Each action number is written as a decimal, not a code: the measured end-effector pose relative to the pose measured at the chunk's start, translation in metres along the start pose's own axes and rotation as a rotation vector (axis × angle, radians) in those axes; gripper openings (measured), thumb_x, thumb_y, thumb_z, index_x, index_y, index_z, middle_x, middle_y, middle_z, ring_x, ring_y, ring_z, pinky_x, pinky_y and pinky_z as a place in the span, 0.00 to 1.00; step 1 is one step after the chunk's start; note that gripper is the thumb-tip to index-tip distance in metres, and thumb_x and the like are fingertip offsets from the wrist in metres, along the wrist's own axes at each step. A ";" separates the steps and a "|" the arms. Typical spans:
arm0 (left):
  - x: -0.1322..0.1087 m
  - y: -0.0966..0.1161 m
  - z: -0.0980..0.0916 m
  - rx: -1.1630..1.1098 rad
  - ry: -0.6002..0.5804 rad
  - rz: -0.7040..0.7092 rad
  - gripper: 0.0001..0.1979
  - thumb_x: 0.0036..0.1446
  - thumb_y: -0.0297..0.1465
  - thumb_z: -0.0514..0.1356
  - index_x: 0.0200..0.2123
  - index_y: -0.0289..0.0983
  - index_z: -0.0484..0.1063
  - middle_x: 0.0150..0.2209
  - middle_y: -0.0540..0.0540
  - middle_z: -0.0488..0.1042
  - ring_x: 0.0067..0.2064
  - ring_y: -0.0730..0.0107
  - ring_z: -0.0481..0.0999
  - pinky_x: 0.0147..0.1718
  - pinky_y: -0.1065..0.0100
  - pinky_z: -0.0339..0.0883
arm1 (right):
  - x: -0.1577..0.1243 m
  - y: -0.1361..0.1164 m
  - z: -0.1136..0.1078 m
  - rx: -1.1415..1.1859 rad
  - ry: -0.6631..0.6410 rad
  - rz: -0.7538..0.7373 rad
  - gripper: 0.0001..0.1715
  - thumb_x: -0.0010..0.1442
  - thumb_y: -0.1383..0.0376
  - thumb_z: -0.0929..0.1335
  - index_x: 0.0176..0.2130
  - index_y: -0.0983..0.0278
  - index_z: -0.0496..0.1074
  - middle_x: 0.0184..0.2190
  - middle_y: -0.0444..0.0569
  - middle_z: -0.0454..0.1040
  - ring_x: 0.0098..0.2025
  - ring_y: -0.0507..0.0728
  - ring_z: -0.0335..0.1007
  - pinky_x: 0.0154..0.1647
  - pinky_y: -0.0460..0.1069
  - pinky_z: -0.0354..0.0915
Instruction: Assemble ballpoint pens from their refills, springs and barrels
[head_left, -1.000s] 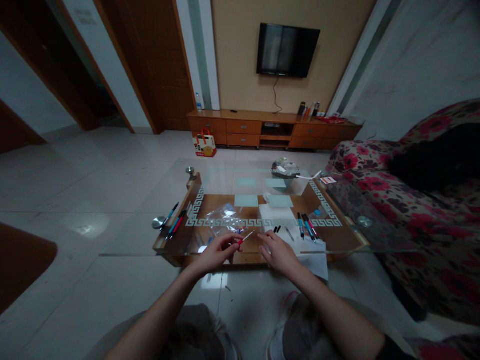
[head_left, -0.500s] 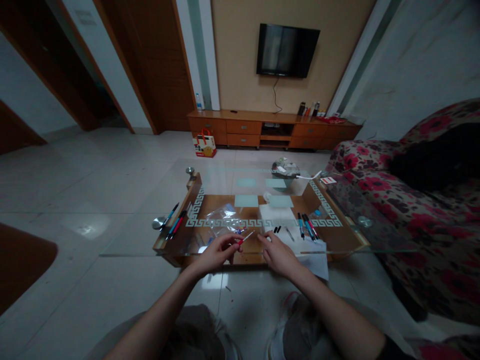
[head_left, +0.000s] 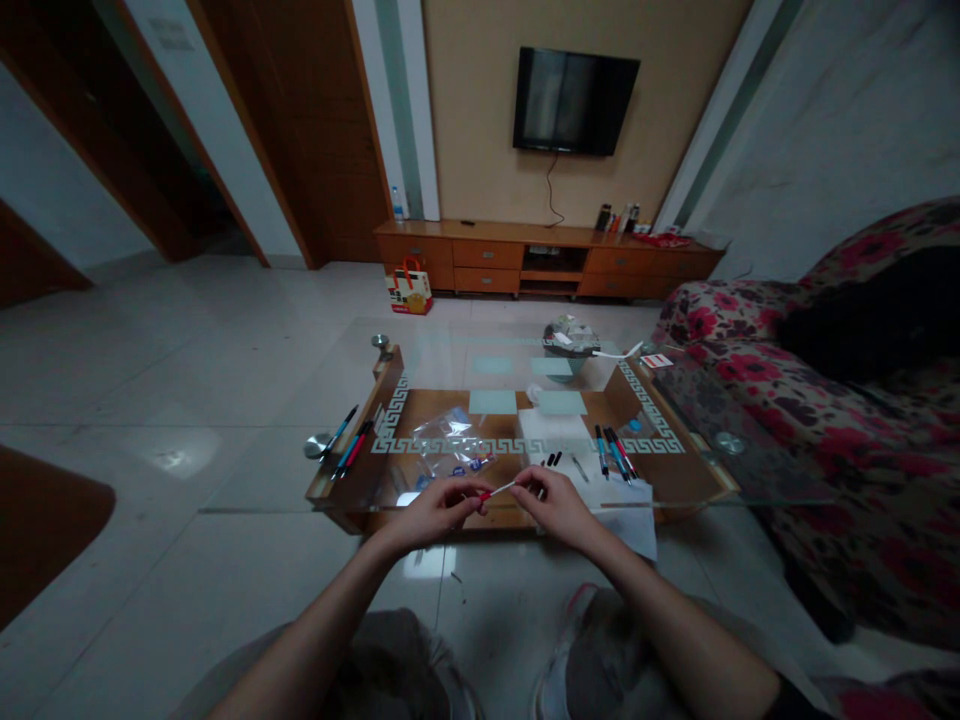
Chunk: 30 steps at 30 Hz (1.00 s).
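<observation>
A dim living room: a wall-mounted TV [head_left: 574, 100] at the far side and a floral sofa [head_left: 817, 430] on the right. Near the person stands a glass-topped coffee table [head_left: 262, 475]. On it lie a white pad [head_left: 551, 432], a clear plastic bag [head_left: 448, 438] and loose pens, some at the left [head_left: 349, 446] and others at the right [head_left: 615, 452].

Over the table's near edge, the left hand [head_left: 433, 510] pinches the red end of a slim pen [head_left: 498, 489], and the right hand [head_left: 561, 505] pinches its pale end. The pen looks light, stiff, smooth and probably slippery, so a fingertip grip near each end suits it.

No writing is legible.
</observation>
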<state>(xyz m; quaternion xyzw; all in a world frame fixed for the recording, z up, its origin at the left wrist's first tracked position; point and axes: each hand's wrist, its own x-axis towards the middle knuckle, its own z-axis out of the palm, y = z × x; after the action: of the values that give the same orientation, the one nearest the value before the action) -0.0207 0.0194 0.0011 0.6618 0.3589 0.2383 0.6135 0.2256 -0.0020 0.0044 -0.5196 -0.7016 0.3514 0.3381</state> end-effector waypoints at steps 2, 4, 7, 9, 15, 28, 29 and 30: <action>-0.001 0.003 0.000 0.022 -0.023 -0.008 0.22 0.63 0.42 0.58 0.55 0.36 0.72 0.37 0.44 0.77 0.25 0.77 0.66 0.24 0.74 0.60 | -0.001 -0.001 0.000 0.025 -0.027 0.008 0.10 0.62 0.59 0.67 0.34 0.63 0.73 0.29 0.44 0.74 0.30 0.52 0.67 0.31 0.46 0.61; -0.002 0.004 0.001 0.033 -0.029 -0.012 0.23 0.62 0.42 0.58 0.55 0.35 0.72 0.36 0.44 0.77 0.25 0.77 0.66 0.24 0.74 0.59 | -0.001 -0.002 0.000 0.044 -0.035 0.017 0.11 0.62 0.59 0.67 0.34 0.63 0.73 0.29 0.44 0.74 0.30 0.52 0.66 0.30 0.45 0.60; -0.003 0.004 0.001 0.032 -0.034 -0.013 0.24 0.62 0.43 0.58 0.55 0.35 0.72 0.37 0.43 0.77 0.25 0.77 0.65 0.24 0.74 0.59 | 0.000 -0.002 -0.001 0.074 -0.039 0.021 0.11 0.61 0.58 0.68 0.34 0.64 0.74 0.30 0.44 0.74 0.31 0.52 0.67 0.31 0.45 0.61; -0.003 0.004 0.001 0.026 -0.036 -0.010 0.24 0.62 0.43 0.58 0.55 0.35 0.72 0.37 0.42 0.77 0.26 0.77 0.65 0.24 0.74 0.59 | 0.000 -0.003 -0.001 0.096 -0.039 0.022 0.11 0.61 0.58 0.68 0.34 0.64 0.75 0.30 0.45 0.75 0.32 0.53 0.68 0.32 0.46 0.61; -0.003 0.004 0.002 0.005 -0.041 -0.019 0.24 0.61 0.44 0.59 0.56 0.35 0.72 0.38 0.42 0.77 0.25 0.77 0.65 0.23 0.73 0.59 | 0.002 -0.004 -0.002 0.140 -0.020 0.049 0.12 0.60 0.57 0.69 0.34 0.64 0.76 0.30 0.46 0.76 0.33 0.54 0.69 0.34 0.47 0.63; -0.002 0.004 0.002 0.002 -0.030 -0.022 0.23 0.62 0.44 0.59 0.54 0.35 0.72 0.38 0.42 0.78 0.25 0.77 0.66 0.23 0.74 0.59 | 0.006 0.007 -0.005 0.344 0.106 0.127 0.15 0.56 0.54 0.71 0.33 0.64 0.74 0.27 0.44 0.74 0.29 0.52 0.66 0.31 0.46 0.62; -0.002 0.004 0.002 0.001 -0.029 -0.019 0.23 0.61 0.44 0.59 0.54 0.35 0.72 0.37 0.42 0.78 0.25 0.77 0.66 0.24 0.74 0.59 | 0.007 0.008 -0.005 0.363 0.122 0.136 0.15 0.56 0.54 0.71 0.33 0.64 0.74 0.27 0.44 0.74 0.28 0.52 0.66 0.30 0.46 0.62; -0.002 0.005 0.002 0.000 -0.030 -0.017 0.23 0.61 0.44 0.59 0.53 0.35 0.72 0.37 0.42 0.78 0.25 0.77 0.66 0.24 0.74 0.59 | 0.007 0.008 -0.005 0.382 0.139 0.145 0.16 0.55 0.53 0.71 0.33 0.64 0.74 0.27 0.44 0.73 0.27 0.52 0.65 0.29 0.46 0.61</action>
<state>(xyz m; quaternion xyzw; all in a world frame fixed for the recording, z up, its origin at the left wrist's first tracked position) -0.0200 0.0167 0.0059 0.6620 0.3553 0.2231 0.6211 0.2326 0.0073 0.0012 -0.5182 -0.5581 0.4647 0.4517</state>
